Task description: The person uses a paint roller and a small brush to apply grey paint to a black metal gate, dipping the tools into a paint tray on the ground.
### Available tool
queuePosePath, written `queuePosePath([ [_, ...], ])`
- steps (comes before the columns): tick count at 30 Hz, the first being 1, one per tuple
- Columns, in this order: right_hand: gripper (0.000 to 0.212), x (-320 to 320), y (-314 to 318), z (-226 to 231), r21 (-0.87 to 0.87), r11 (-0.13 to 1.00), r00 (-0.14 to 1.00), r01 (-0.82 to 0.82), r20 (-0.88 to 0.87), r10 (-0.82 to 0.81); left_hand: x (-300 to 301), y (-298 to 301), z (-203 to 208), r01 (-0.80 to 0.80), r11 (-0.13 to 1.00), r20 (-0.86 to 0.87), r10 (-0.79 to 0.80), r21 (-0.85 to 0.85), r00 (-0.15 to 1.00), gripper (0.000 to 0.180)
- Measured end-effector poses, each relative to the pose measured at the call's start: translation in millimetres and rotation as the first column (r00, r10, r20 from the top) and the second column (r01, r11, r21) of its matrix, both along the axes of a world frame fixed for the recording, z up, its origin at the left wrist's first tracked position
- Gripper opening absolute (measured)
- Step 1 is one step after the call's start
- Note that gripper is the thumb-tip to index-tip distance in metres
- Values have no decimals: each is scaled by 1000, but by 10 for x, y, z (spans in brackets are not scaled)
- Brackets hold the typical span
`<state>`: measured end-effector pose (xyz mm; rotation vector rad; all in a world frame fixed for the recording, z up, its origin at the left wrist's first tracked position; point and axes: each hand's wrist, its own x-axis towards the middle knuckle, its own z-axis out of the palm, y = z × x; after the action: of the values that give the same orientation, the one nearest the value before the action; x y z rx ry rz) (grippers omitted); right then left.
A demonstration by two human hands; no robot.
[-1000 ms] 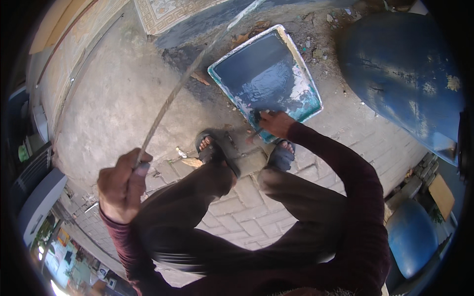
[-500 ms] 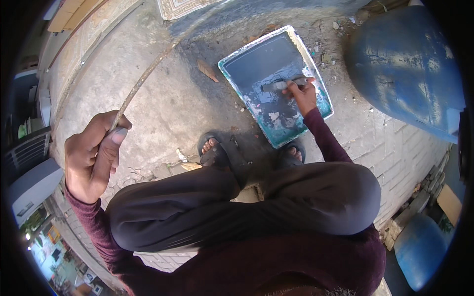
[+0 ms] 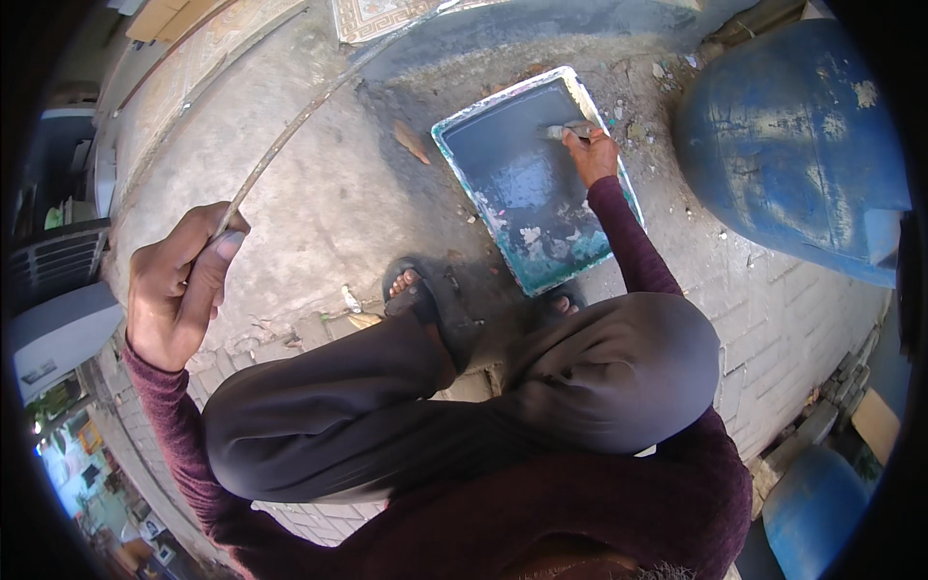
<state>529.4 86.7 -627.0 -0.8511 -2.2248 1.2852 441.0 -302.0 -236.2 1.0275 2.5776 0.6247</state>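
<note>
My left hand (image 3: 184, 285), out to the left, pinches the near end of a long thin stick (image 3: 280, 145) between thumb and fingers. The stick is speckled and slants away to the far side, where it turns paler. My right hand (image 3: 593, 158) is closed on what looks like a flat paintbrush (image 3: 568, 130), held over the far right part of a shallow tray. Whether its tip touches the liquid I cannot tell. Dark grey liquid (image 3: 493, 145) fills most of the tray (image 3: 471, 196), whose white and teal rim is crusted with dried paint.
A large blue drum (image 3: 788, 145) lies at the right, with another blue container (image 3: 817, 507) nearer. My sandalled feet (image 3: 411, 290) are beside the tray's near end. Dry leaves (image 3: 411, 142) lie on the concrete. Patterned tiles (image 3: 372, 17) stand at the far edge.
My right hand has moved the brush farther away across the tray, toward its far right side. My right knee has shifted slightly left. My left hand still grips the stick, nearly unmoved.
</note>
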Motion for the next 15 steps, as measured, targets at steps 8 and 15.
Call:
queuePosePath([
  [8,21,70,218,183,269,960,996,-81,-21,89,-57,253,-38,55,998,-87,-54,5,995,16],
  [15,27,487,99,420,361,837,909,-412,94,407,-98,350,-295,35,990,-112,-20,137,993,19],
])
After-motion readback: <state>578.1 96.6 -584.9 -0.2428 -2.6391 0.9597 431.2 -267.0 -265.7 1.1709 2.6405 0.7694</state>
